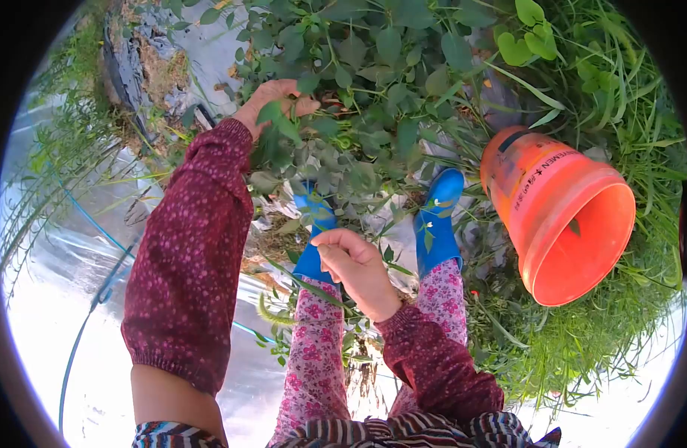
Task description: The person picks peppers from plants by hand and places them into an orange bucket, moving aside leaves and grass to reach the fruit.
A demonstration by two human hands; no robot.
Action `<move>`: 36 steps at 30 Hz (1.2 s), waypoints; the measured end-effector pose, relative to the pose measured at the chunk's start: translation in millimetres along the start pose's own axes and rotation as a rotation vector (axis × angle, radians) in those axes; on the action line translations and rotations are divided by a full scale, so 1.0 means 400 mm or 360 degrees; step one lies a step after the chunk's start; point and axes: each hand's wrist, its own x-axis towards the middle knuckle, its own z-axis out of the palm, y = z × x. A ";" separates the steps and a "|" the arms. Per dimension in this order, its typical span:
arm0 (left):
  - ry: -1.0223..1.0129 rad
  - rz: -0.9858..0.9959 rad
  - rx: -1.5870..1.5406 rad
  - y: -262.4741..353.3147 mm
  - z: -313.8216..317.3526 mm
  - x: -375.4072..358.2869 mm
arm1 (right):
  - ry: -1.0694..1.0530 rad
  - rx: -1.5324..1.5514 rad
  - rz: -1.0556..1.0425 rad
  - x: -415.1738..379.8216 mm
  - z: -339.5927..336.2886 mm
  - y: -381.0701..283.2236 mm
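Observation:
My left hand [280, 104] reaches into a leafy green plant [388, 48], its fingers slightly bent and apart among the leaves. One leaf covers part of that hand, and I see nothing held in it. Lower down, in front of my shins, my right hand [358, 272] is closed, with its fingers curled toward the thumb. Whether anything small is inside the right hand is hidden. Dark red dotted sleeve covers [190, 246] are on both forearms.
An orange bucket [541, 198] lies tipped on the grass to the right, its mouth toward me. Blue boots [439, 216] are on my feet below the plant. A thin blue hose [104, 287] crosses the shiny plastic sheet [97, 366] at left. Tall grass [619, 97] grows at right.

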 end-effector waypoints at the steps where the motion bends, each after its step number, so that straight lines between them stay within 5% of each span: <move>1: 0.0015 -0.0004 0.0017 -0.007 -0.035 -0.002 | -0.0009 0.0052 0.0002 0.004 -0.002 -0.008; 3: -0.0455 0.0022 -0.1194 0.016 -0.097 -0.023 | 0.0008 0.0076 0.0071 0.004 -0.003 -0.020; 4: -0.0079 -0.0157 -0.1221 0.073 -0.084 -0.079 | 0.0001 0.0110 0.0046 0.007 -0.006 -0.025; 9: -0.0238 -0.0150 -0.0807 0.137 -0.071 -0.112 | 0.0044 0.0172 -0.0031 0.010 -0.002 -0.072; 12: -0.0047 -0.0283 -0.0744 0.148 -0.037 -0.153 | 0.0037 0.0217 -0.0043 0.013 0.004 -0.082; 15: 0.0183 -0.0488 -0.0852 0.117 -0.034 -0.163 | 0.0024 0.0250 -0.0039 0.013 0.007 -0.071; 19: 0.0039 -0.0335 -0.1149 0.116 -0.014 -0.213 | 0.0005 0.0259 0.0019 0.019 0.006 -0.059; 24: -0.0034 -0.0650 -0.0471 0.068 0.006 -0.259 | 0.0046 0.0341 0.0047 0.026 -0.007 -0.053; 28: 0.0225 -0.0741 -0.0558 0.021 0.140 -0.397 | 0.0263 0.0382 0.0008 0.028 -0.009 -0.058; 36: 0.0600 0.0763 0.0846 0.183 0.411 -0.506 | 0.0332 0.0929 -0.0081 0.043 -0.049 -0.041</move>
